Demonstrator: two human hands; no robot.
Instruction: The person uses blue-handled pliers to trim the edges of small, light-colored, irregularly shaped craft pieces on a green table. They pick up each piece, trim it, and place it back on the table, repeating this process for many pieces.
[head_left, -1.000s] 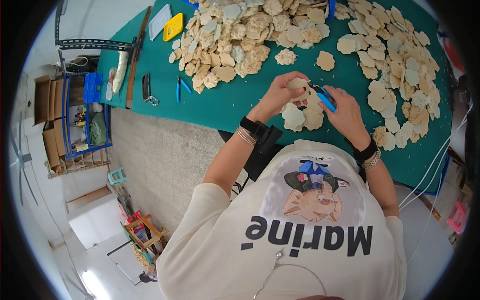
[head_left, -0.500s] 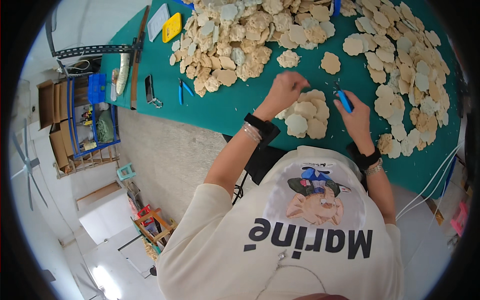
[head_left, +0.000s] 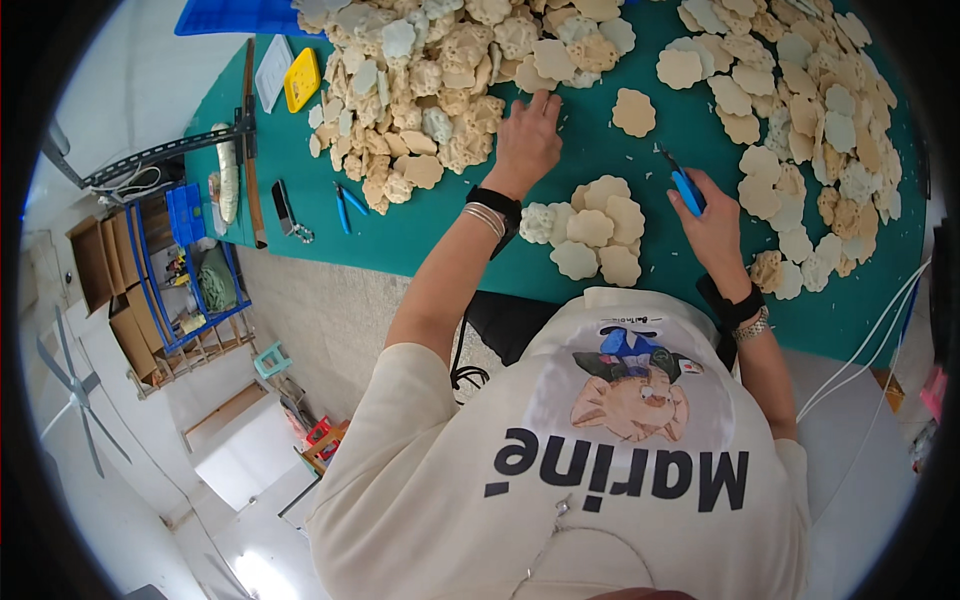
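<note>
My right hand (head_left: 712, 222) is closed round blue-handled nippers (head_left: 686, 188), their jaws pointing up and away over the green table. At the near edge of the large left heap (head_left: 430, 90) is my left hand (head_left: 528, 145), fingers curled down over the spot of a loose flower-shaped piece, which they hide. Between my hands and nearer to me lies a small stack of flat beige flower-shaped pieces (head_left: 590, 228). A pale, lumpy piece (head_left: 538, 223) sits at its left side. One beige piece (head_left: 633, 112) lies alone beyond the nippers.
A second heap (head_left: 800, 120) of similar pieces spreads along the right. On the left lie another pair of blue-handled pliers (head_left: 348, 206), a phone (head_left: 284, 207), a yellow tray (head_left: 301, 80) and a white tray (head_left: 272, 72). Small scraps dot the green tabletop (head_left: 470, 220).
My left hand has moved away from the small stack to the large left heap's edge, covering the loose piece there. The right hand still holds the nippers. The whole view has shifted slightly.
</note>
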